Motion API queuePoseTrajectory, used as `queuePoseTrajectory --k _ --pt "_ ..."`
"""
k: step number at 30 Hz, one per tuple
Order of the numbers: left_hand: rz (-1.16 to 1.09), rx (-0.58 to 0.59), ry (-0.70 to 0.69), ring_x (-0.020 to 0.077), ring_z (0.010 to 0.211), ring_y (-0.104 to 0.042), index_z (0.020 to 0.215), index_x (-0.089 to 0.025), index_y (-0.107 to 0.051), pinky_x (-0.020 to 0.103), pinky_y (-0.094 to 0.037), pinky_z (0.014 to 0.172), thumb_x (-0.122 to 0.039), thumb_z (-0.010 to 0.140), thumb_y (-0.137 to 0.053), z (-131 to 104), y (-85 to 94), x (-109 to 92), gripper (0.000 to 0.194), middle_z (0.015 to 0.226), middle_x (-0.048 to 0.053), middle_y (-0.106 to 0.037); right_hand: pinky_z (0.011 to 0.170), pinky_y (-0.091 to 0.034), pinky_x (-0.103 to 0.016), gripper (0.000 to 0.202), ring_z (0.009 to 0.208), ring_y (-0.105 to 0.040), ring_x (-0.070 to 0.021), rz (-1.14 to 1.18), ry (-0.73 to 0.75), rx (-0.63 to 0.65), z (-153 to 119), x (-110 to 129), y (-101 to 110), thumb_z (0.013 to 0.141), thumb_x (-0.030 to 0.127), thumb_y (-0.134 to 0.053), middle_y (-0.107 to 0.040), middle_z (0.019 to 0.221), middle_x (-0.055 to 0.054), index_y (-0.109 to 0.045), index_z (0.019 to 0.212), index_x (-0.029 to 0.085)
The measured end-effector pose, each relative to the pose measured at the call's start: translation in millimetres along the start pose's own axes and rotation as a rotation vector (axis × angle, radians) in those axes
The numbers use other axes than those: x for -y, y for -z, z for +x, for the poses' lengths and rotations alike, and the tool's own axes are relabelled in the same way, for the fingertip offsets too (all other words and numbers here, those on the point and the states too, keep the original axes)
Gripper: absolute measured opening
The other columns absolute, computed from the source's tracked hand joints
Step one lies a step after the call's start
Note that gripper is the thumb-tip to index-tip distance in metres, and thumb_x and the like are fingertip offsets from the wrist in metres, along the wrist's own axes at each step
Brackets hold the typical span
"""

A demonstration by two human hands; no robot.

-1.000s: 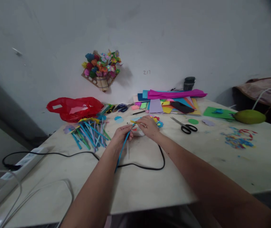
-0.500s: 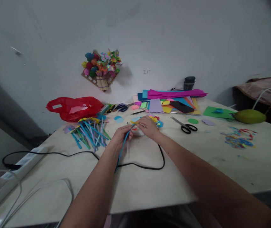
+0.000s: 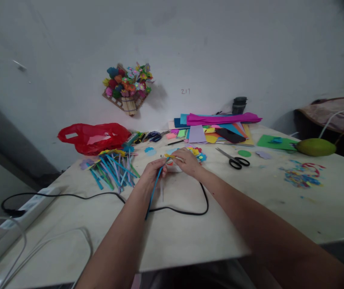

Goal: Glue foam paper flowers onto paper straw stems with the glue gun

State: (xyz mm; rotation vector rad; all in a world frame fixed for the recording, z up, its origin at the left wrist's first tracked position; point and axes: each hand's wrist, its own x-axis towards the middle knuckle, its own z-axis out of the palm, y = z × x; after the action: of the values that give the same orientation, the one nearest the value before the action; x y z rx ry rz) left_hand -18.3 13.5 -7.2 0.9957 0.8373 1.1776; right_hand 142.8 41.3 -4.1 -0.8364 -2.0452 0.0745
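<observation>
In the head view, the left hand pinches a thin blue stick near its upper end, thumb against fingers, while the rest of it slants down beside the left forearm towards the black cord. The right hand meets it from the other side, its fingertips seemingly closed on a small yellow piece at the stick's top. Whether that piece is wrapped round the stick or only laid against it, I cannot tell.

Both things are in front of the person, above the middle of the table. To do this well, I would let the left hand act as a steady clamp, close under the join, and leave the fine shaping to the right fingertips. Light, even pressure should suit the piece, which looks soft enough to crease. The stick's lower end looks close to the cord, so a snag could twist the top out of line. The scissors lie to the right, well apart from both hands, so their blades are no hindrance
</observation>
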Motion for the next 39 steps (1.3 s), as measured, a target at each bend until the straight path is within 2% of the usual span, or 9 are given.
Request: queuePoseTrajectory --k 10,16,19,22,25,28,32,39 --pt "0.016 0.044 -0.031 0.005 0.032 -0.041 0.081 -0.01 -0.059 0.017 -0.025 0.033 -0.028 0.062 -0.065 -2 -3.2 -2 0.027 0.043 -0.004 -0.05 0.077 -0.039 -0.032 0.023 0.085 -0.049 -0.0185 -0.018 0.047 0.028 -2 -1 2 0.07 0.01 -0.05 -0.063 0.086 -0.003 -0.062 0.087 0.02" --pt "0.054 0.026 -0.103 0.0064 0.034 -0.044 0.09 -0.011 -0.056 0.018 -0.03 0.035 -0.03 0.06 -0.067 -2 -3.9 -3 0.037 0.045 -0.004 -0.053 0.086 -0.037 -0.036 0.047 0.098 -0.046 -0.0216 -0.028 0.068 -0.07 -4 4 5 0.064 0.01 -0.048 -0.056 0.107 -0.008 -0.052 0.111 0.016" --pt "0.077 0.007 -0.134 0.007 0.034 -0.045 0.095 -0.012 -0.054 0.018 -0.033 0.036 -0.032 0.059 -0.068 -1 -3.2 -3 0.043 0.047 -0.003 -0.055 0.089 -0.034 -0.039 0.054 0.103 -0.044 -0.023 -0.014 0.039 -0.114 -4 4 7 0.061 0.01 -0.046 -0.053 0.114 -0.008 -0.049 0.115 0.016" --pt "0.097 -0.025 -0.158 0.0073 0.034 -0.045 0.096 -0.013 -0.053 0.019 -0.034 0.037 -0.034 0.058 -0.069 -1 -3.6 -2 0.046 0.048 -0.003 -0.056 0.092 -0.033 -0.04 0.049 0.106 -0.044 -0.0222 0.062 0.005 -0.199 -3 1 8 0.064 0.012 -0.043 -0.053 0.115 -0.007 -0.051 0.112 0.019" --pt "0.102 -0.033 -0.194 0.0078 0.035 -0.046 0.097 -0.014 -0.053 0.019 -0.034 0.037 -0.035 0.06 -0.068 -1 -5.2 0 0.046 0.049 -0.002 -0.056 0.09 -0.035 -0.037 0.037 0.104 -0.047 -0.02 0.168 -0.047 -0.298 -2 -2 7 0.071 0.016 -0.042 -0.056 0.109 -0.007 -0.055 0.106 0.019" --pt "0.119 -0.039 -0.213 0.0079 0.037 -0.047 0.097 -0.014 -0.054 0.02 -0.034 0.038 -0.038 0.06 -0.068 -3 -7.4 1 0.047 0.05 -0.002 -0.057 0.09 -0.036 -0.036 0.025 0.102 -0.048 -0.0188 0.177 -0.091 -0.354 1 -3 7 0.078 0.023 -0.043 -0.058 0.105 -0.007 -0.059 0.098 0.021" --pt "0.166 -0.032 -0.222 0.0076 0.038 -0.047 0.094 -0.014 -0.056 0.02 -0.033 0.039 -0.039 0.06 -0.068 -4 -9.7 3 0.044 0.05 -0.001 -0.057 0.088 -0.037 -0.038 0.019 0.098 -0.05 -0.0189 0.075 -0.098 -0.361 3 2 8 0.08 0.027 -0.046 -0.06 0.102 -0.005 -0.064 0.086 0.024" --pt "0.196 0.014 -0.231 0.0078 0.038 -0.047 0.093 -0.013 -0.056 0.02 -0.034 0.04 -0.035 0.063 -0.066 -5 -12.6 4 0.038 0.051 -0.001 -0.058 0.085 -0.038 -0.038 0.013 0.095 -0.05 -0.02 -0.008 -0.056 -0.347 2 7 7 0.075 0.023 -0.053 -0.06 0.103 -0.004 -0.066 0.077 0.023"
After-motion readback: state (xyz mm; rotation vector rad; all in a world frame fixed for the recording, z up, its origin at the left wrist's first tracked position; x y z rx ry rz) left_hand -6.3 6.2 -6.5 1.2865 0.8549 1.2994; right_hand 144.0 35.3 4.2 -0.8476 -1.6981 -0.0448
